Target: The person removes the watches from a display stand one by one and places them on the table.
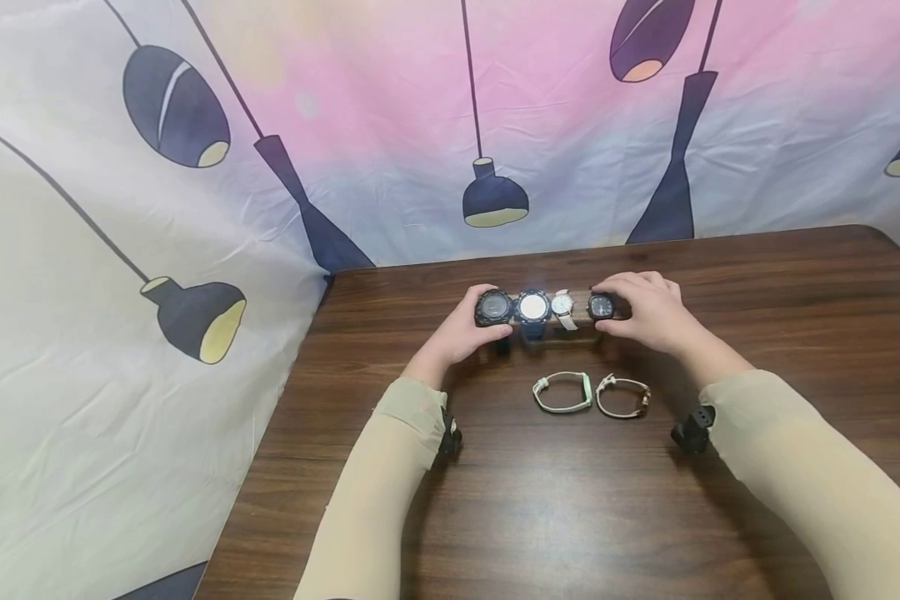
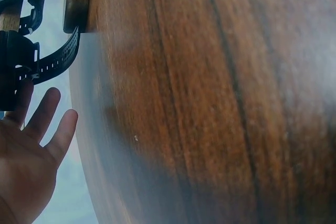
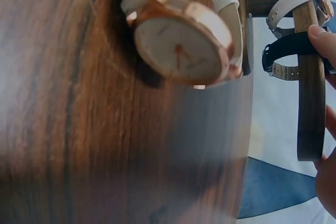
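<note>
hands (image 1: 555, 321) at watch stand (image 1: 543, 310) ends

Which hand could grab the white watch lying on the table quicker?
Probably the right hand. The rose-gold white watch lies on the table just below it, filling its wrist view, while the left hand rests farther off by the leftmost black watch.
</note>
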Demonstrator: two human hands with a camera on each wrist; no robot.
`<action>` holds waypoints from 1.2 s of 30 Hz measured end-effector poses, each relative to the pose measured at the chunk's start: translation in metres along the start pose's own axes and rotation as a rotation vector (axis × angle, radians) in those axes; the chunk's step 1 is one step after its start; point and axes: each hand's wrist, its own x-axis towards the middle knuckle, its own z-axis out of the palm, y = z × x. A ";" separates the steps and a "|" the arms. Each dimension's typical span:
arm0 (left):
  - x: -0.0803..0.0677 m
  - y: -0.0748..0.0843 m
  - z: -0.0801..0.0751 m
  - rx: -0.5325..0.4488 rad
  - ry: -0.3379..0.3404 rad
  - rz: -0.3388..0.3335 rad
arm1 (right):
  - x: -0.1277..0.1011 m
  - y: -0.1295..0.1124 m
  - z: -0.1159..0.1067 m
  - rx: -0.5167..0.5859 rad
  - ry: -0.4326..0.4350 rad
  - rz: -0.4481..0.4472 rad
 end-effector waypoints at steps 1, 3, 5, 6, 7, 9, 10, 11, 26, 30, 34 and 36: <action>0.000 0.000 0.000 0.000 0.002 -0.002 | -0.001 0.000 -0.001 0.002 0.003 0.000; 0.000 0.000 0.000 -0.003 0.001 -0.004 | -0.002 0.002 -0.001 0.002 0.008 -0.001; -0.001 0.000 0.000 -0.007 0.000 -0.002 | -0.003 0.003 -0.002 0.001 0.011 0.001; -0.001 0.000 0.000 -0.009 0.000 -0.001 | -0.004 0.004 -0.003 0.003 0.012 0.002; -0.001 0.000 0.000 -0.011 -0.001 -0.002 | -0.005 0.006 -0.003 0.005 0.013 0.002; -0.001 0.000 0.001 -0.014 -0.002 -0.002 | -0.006 0.008 -0.003 0.007 0.012 0.003; -0.001 -0.001 0.001 -0.014 -0.002 -0.003 | -0.007 0.009 -0.003 0.008 0.011 0.003; -0.001 -0.001 0.001 -0.012 -0.001 -0.005 | -0.007 0.010 -0.004 0.010 0.012 0.002; -0.001 0.000 0.001 -0.017 0.002 -0.004 | -0.014 0.019 -0.013 0.005 0.035 0.003; -0.001 0.000 0.001 -0.018 0.008 -0.004 | -0.017 0.022 -0.015 0.005 0.035 0.015; -0.002 0.000 0.001 -0.015 0.009 -0.008 | -0.020 0.023 -0.017 0.006 0.038 0.024; -0.002 0.000 0.001 -0.017 0.010 -0.006 | -0.021 0.024 -0.018 0.006 0.040 0.026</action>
